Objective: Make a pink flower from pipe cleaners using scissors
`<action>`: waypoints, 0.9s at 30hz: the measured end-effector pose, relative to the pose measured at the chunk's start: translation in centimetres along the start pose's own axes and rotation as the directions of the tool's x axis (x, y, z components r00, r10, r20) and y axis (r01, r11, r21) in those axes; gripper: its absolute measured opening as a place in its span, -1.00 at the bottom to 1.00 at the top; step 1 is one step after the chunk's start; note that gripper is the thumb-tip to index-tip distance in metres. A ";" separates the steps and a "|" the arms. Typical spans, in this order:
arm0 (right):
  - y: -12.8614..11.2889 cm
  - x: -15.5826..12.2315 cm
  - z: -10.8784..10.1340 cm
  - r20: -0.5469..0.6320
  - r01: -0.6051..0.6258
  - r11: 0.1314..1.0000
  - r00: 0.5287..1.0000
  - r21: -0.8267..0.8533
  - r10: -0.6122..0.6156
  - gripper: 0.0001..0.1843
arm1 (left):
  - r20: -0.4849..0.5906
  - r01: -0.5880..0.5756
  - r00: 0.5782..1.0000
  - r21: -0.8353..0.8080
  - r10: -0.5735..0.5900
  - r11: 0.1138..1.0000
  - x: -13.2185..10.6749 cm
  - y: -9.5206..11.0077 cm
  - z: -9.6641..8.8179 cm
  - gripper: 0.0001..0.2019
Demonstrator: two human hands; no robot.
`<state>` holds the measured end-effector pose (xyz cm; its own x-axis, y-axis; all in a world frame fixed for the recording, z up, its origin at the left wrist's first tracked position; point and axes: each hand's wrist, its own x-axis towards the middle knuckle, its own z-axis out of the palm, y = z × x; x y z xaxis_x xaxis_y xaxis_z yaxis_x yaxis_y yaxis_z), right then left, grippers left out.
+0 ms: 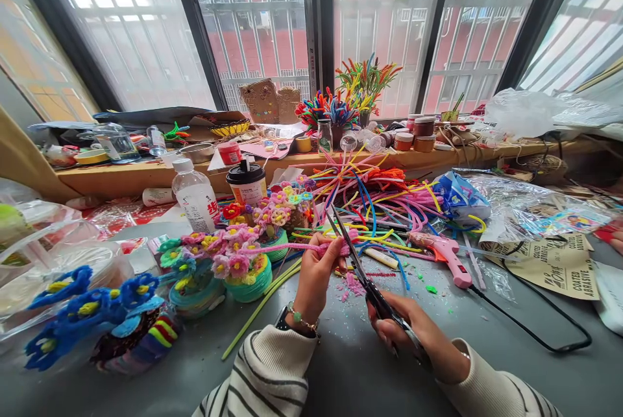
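My left hand (315,274) pinches a bundle of pink pipe cleaners (287,247) whose long ends stretch to the left. In my right hand (413,333) is a pair of scissors (363,274), blades parted and pointing up and away. The blades stand at the right end of the pink bundle; I cannot tell whether they touch it. Pink fuzz clippings (353,284) lie on the grey table below. Left of my hands are pots of pipe-cleaner flowers: pink ones (238,242) in a green-wrapped pot (250,281), and blue ones (87,310) by a striped pot (141,342).
A pink glue gun (450,258) with a black cable lies to the right. Behind my hands spreads a heap of loose pipe cleaners (384,193). A plastic bottle (195,196) and a lidded cup (246,182) stand at the back left. Sandpaper sheets (549,268) lie at the right.
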<state>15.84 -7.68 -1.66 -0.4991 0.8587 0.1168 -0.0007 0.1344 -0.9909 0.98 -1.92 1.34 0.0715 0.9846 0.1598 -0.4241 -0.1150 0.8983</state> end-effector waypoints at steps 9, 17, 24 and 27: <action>-0.4 -0.1 0.1 0.004 -0.025 0.999 1.000 -0.034 0.026 -0.60 | -0.006 0.002 1.000 -0.011 -0.002 1.000 0.0 0.0 0.1 -0.80; -0.3 -0.1 -0.9 0.066 -0.024 1.000 0.998 0.004 0.024 -0.51 | 0.079 0.041 0.996 0.010 -0.042 0.999 -0.2 0.3 -0.1 -0.79; -0.9 0.0 -0.2 0.024 -0.039 0.998 0.999 -0.049 0.041 -0.57 | 0.063 0.025 0.998 -0.001 -0.025 1.000 -0.2 0.3 0.0 -0.78; -0.9 0.0 0.0 0.019 -0.027 0.998 0.999 -0.057 0.028 -0.59 | 0.061 0.026 0.998 -0.006 -0.025 1.000 -0.1 0.3 0.0 -0.78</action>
<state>15.89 -7.81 -0.73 -0.5155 0.8524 0.0874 0.0622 0.1389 -0.9883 0.84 -2.05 1.61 0.1376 0.9772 0.1617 -0.4271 -0.0887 0.8998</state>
